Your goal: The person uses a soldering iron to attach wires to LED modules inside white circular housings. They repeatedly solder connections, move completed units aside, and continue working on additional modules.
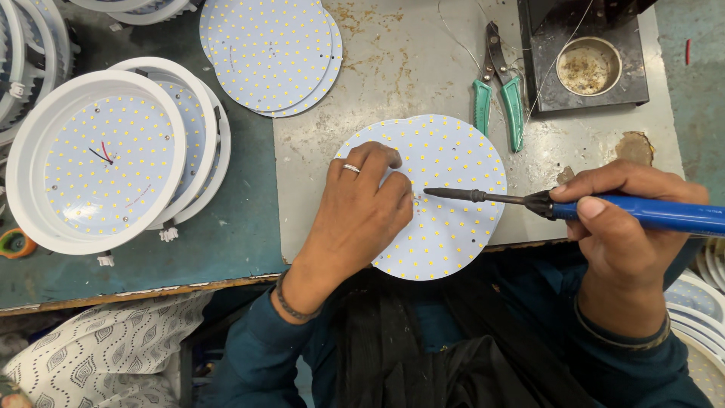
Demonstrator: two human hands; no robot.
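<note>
Left hand [355,215] lies flat on the round white LED board dotted with yellow diodes [445,204], fingers [377,155] spread and pressing it to the grey metal bench [393,68]; right hand [623,219] has its fingers clamped on the blue-handled soldering iron [529,202], tip just beside the left fingertips. Judged: the board is thin, light, stiff and slippery on metal, diodes fragile, so best held by rim or bare patches. No packages or labels visible; green-handled pliers [498,87] lie beyond the fingers, white round lamp housings [98,159] well left.
</note>
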